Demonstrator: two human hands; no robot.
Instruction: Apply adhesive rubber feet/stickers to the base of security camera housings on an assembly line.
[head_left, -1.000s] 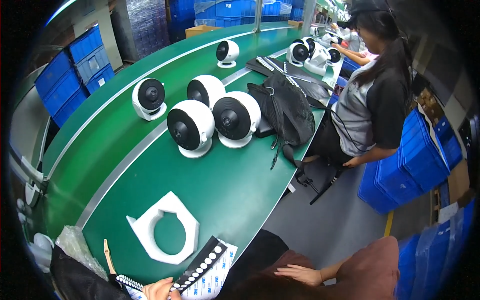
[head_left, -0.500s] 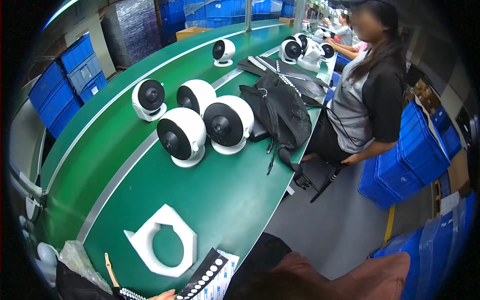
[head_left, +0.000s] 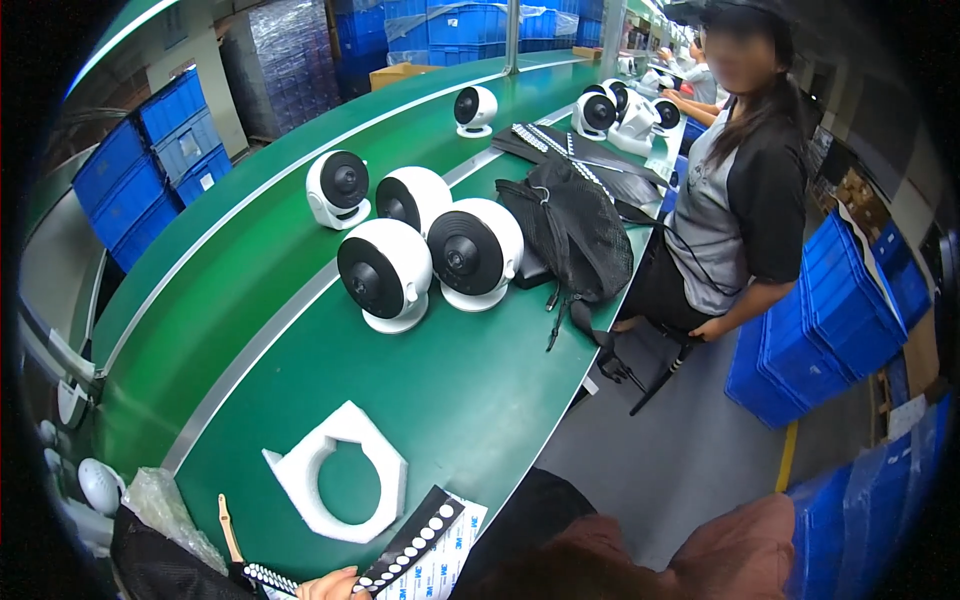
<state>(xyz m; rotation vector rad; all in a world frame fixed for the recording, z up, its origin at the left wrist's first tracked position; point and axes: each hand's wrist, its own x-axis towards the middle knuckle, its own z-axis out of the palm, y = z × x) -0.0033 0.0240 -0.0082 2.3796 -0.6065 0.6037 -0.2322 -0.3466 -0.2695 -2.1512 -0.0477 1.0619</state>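
Where the black strip of white round pads (head_left: 412,537) lay slanted at the near edge of the green table (head_left: 480,400), its lower end met the person's hand (head_left: 328,585), of which only a sliver showed at the bottom edge. Whether that hand gripped the strip or merely touched it could not be told, nor which hand it was; the other hand was out of view. The strip rested partly on a white printed sheet (head_left: 440,565). Just to its left sat a white foam ring piece (head_left: 338,483), with a tan stick (head_left: 230,527) and a crumpled clear plastic bag (head_left: 170,505) beyond that. Farther up the table stood four white round fans (head_left: 385,272), close together, and a black mesh bag (head_left: 575,230) beside them. A co-worker (head_left: 735,190) in a grey and black shirt stood at the table's right side, near blue crates (head_left: 830,320).
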